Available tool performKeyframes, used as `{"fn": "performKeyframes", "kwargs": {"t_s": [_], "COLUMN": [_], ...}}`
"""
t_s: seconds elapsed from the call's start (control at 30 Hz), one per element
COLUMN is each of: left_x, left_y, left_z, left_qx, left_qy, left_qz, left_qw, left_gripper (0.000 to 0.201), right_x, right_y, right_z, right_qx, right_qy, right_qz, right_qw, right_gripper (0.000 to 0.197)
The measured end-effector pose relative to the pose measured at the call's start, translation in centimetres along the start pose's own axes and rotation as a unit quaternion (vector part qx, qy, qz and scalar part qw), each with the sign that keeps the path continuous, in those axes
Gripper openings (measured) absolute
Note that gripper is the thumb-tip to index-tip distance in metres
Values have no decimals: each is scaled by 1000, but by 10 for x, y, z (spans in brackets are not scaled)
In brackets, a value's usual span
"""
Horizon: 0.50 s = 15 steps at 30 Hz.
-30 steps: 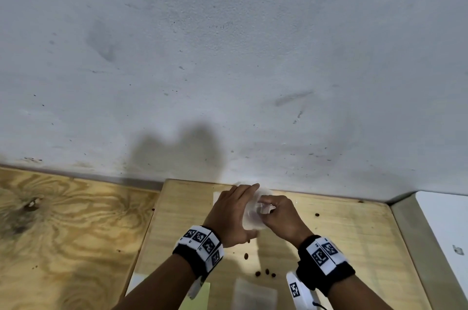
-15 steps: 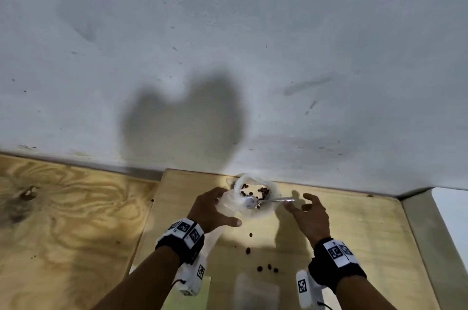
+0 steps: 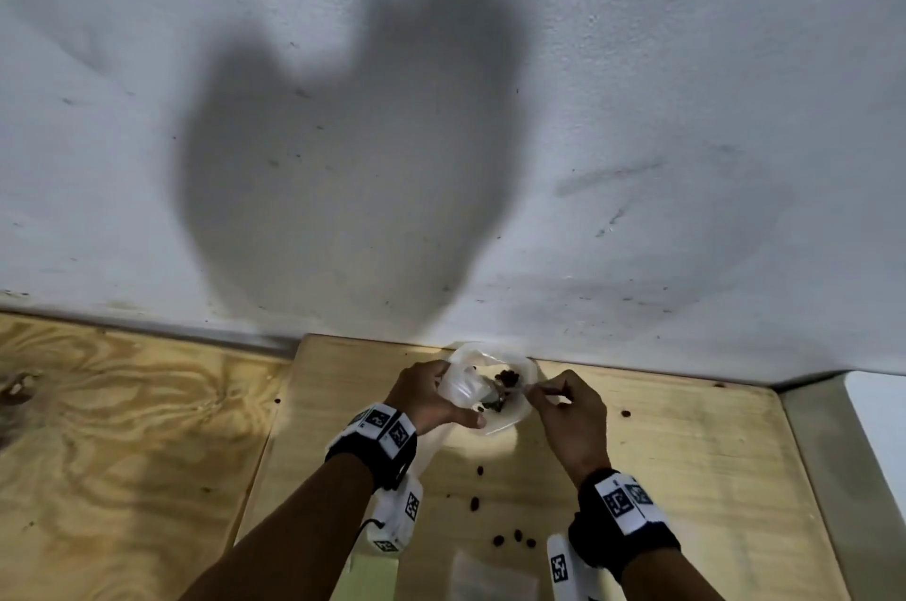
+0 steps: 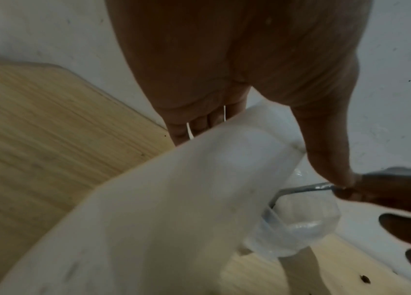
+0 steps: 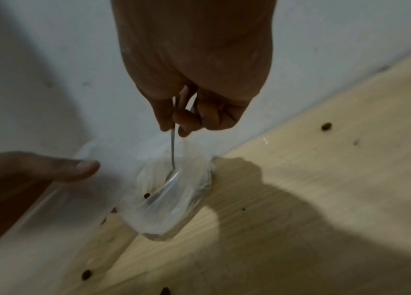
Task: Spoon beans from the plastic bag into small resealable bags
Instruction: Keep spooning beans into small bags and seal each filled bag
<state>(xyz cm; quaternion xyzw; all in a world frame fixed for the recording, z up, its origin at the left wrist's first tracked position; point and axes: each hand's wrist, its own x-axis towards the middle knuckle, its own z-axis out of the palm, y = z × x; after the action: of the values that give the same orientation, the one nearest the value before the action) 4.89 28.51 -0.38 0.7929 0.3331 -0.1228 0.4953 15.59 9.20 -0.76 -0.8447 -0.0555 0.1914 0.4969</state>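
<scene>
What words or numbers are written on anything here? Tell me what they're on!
None can be read: no words, numbers or brand names show in any view.
The wristbands on the left hand and right hand bear only black-and-white square code patterns, not letters.
The plastic bag, the spoon and the small resealable bag show no print.

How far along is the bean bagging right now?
Early to midway, as far as shows. In hand: the right hand pinches the spoon with its bowl down in the plastic bag, while the left hand holds a small bag beside it. Left: a flat small bag lies unfilled near the table edge, and spilled beans lie loose.
</scene>
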Motion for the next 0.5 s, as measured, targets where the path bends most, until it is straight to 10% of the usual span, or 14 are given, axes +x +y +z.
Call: {"fn": "performKeyframes", "kwargs": {"t_s": [0.3, 0.5], "left_x": [-13, -18], "left_y": [-13, -11], "left_z": [9, 21], "left_qx": [-21, 9], "left_qy": [54, 46], "left_qz": [35, 65], "left_qw": [998, 997], "left_gripper": [98, 105], "right_x": [-21, -26], "right_y": [-7, -1], "right_z": [-7, 7], "right_qx": [-251, -260], "right_qy": [65, 40], "right_qz": [-236, -180], "right_qw": [937, 948], "right_gripper": [25, 27]}}
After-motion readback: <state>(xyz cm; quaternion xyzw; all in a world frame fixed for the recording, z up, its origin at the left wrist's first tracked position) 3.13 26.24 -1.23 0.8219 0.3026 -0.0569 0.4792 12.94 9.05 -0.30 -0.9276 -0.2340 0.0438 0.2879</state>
